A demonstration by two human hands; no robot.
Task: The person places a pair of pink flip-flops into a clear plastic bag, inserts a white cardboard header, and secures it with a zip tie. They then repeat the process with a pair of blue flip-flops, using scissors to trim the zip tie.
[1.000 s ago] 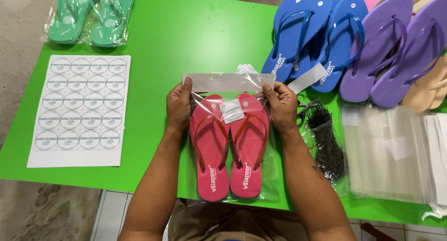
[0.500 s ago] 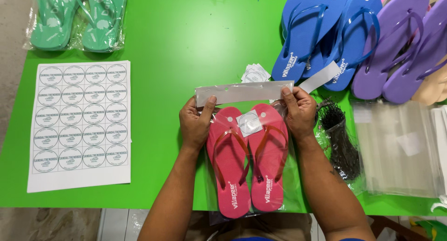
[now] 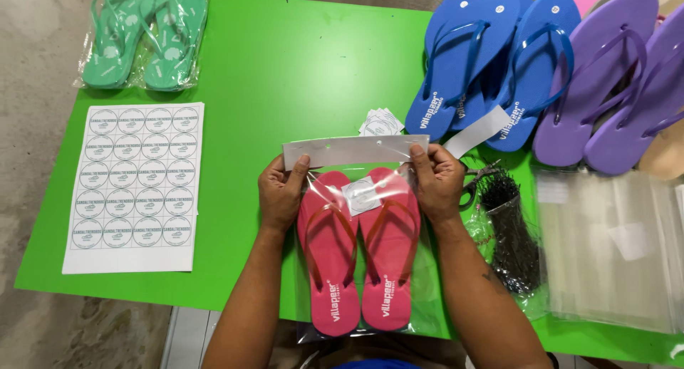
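A pair of pink flip-flops [image 3: 360, 258] lies inside a clear plastic bag [image 3: 356, 152] with a white header strip, on the green table [image 3: 299, 77]. My left hand [image 3: 283, 193] pinches the bag's top left corner, thumb on the header. My right hand [image 3: 436, 180] grips the top right corner the same way. A round white sticker [image 3: 361, 196] sits on the bag between the two hands.
A sheet of round stickers [image 3: 134, 187] lies at the left. Bagged green flip-flops [image 3: 142, 38] are at the far left. Blue [image 3: 491, 63] and purple flip-flops [image 3: 605, 77] lie far right, with a stack of clear bags [image 3: 613, 248], black ties [image 3: 509, 234] and scissors [image 3: 479, 178].
The view has shifted, so the bag sits more to the right in frame. Both hands keep hold of the bag's top corners; the header strip looks flatter and straighter now.
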